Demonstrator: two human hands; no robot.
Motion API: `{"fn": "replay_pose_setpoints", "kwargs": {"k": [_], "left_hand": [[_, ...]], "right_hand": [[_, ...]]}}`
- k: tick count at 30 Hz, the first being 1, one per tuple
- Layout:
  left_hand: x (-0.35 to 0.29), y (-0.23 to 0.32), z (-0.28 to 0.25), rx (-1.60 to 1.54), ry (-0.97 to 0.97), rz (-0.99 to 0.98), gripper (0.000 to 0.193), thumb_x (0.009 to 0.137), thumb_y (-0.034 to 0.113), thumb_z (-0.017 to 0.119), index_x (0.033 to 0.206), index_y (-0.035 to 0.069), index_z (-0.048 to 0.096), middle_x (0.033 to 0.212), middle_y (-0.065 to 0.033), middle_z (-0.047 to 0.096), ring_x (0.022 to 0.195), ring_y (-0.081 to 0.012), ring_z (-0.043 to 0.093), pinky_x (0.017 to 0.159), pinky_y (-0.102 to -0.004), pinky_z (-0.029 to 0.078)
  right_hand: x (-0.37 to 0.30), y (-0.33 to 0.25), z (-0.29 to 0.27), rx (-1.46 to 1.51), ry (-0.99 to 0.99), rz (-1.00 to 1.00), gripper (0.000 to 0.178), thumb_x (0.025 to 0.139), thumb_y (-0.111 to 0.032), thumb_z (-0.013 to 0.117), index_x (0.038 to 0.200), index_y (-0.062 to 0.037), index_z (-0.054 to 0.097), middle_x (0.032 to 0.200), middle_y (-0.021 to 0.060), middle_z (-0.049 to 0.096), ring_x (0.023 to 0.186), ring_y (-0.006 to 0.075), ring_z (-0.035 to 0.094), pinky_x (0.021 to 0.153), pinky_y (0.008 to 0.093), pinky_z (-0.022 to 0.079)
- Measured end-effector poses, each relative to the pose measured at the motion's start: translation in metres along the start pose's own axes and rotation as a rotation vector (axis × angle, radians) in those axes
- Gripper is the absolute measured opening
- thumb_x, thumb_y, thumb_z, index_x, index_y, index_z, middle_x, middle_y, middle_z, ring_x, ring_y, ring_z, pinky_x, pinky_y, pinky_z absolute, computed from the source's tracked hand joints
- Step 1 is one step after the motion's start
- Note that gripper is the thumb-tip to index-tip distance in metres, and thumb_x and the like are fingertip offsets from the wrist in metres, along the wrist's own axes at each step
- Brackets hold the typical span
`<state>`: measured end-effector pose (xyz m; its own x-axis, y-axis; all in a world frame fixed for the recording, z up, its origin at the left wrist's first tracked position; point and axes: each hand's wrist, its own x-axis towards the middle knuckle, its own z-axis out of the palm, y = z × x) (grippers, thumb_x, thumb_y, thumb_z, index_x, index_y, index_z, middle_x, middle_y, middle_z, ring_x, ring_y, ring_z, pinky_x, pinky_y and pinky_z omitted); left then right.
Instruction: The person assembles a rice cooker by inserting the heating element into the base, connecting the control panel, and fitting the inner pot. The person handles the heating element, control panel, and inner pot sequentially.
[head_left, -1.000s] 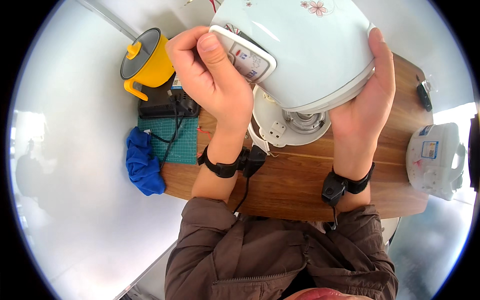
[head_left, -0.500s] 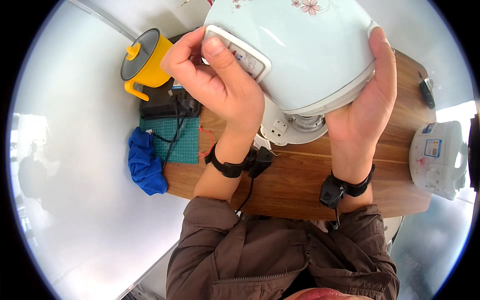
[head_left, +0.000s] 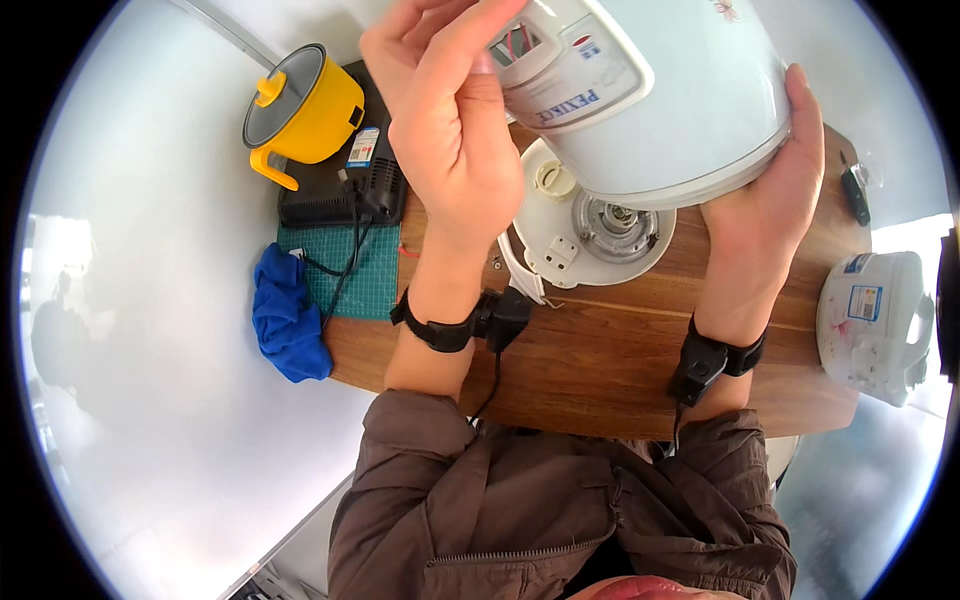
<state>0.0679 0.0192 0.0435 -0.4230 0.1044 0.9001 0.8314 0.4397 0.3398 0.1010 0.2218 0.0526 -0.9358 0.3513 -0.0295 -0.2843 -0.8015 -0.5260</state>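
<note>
The pale blue shell [head_left: 700,100] is held tilted above the white round base [head_left: 543,228] on the wooden table [head_left: 600,350]. Its lower right rim is clamped in the right hand [head_left: 765,185], with the thumb laid up the side. The left hand [head_left: 450,140] is curled at the edge of the control panel [head_left: 605,70]; whether the panel is pinched cannot be told. The shell is judged stiff, fairly light but bulky, with a glossy, slippery wall; it is best supported by the rim. The wires [head_left: 517,42] visible in the panel's window are judged fragile and should not be strained. Below, clearance is limited by the metal disc [head_left: 640,235] in the base. To the left, space is taken by the black appliance [head_left: 387,195], yellow pot [head_left: 325,130], green mat [head_left: 380,285] and blue cloth [head_left: 288,315]; at far right, a white appliance [head_left: 865,335] is seen.
</note>
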Motion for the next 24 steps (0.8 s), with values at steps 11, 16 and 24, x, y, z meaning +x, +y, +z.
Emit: {"fn": "replay_pose_setpoints", "kwargs": {"k": [11, 16, 24], "left_hand": [[0.002, -0.022, 0.003, -0.1, -0.106, 0.215, 0.04, 0.102, 0.005, 0.04, 0.138, -0.008, 0.052, 0.128, -0.0219, 0.059, 0.109, -0.0291, 0.058, 0.096, -0.0339, 0.043], [0.002, -0.015, 0.012, -0.034, -0.041, 0.235, 0.043, 0.104, 0.011, 0.037, 0.14, -0.01, 0.046, 0.135, -0.0268, 0.054, 0.119, -0.0351, 0.053, 0.103, -0.0408, 0.04], [-0.011, -0.002, 0.029, 0.051, 0.06, 0.17, 0.047, 0.105, 0.017, 0.038, 0.142, -0.011, 0.043, 0.14, -0.0274, 0.05, 0.125, -0.0372, 0.05, 0.107, -0.0414, 0.038]], "right_hand": [[0.025, -0.017, -0.036, 0.12, -0.236, 0.263, 0.044, 0.102, -0.028, 0.052, 0.133, 0.003, 0.053, 0.128, 0.0189, 0.064, 0.115, 0.0319, 0.065, 0.099, 0.0452, 0.054], [0.028, -0.016, -0.04, 0.186, -0.266, 0.33, 0.043, 0.102, -0.027, 0.052, 0.133, 0.0029, 0.053, 0.129, 0.0185, 0.064, 0.115, 0.0314, 0.065, 0.099, 0.0448, 0.053], [0.031, -0.014, -0.045, 0.212, -0.277, 0.315, 0.043, 0.101, -0.026, 0.053, 0.134, 0.0029, 0.053, 0.129, 0.0179, 0.064, 0.116, 0.0312, 0.064, 0.101, 0.0453, 0.052]]}}
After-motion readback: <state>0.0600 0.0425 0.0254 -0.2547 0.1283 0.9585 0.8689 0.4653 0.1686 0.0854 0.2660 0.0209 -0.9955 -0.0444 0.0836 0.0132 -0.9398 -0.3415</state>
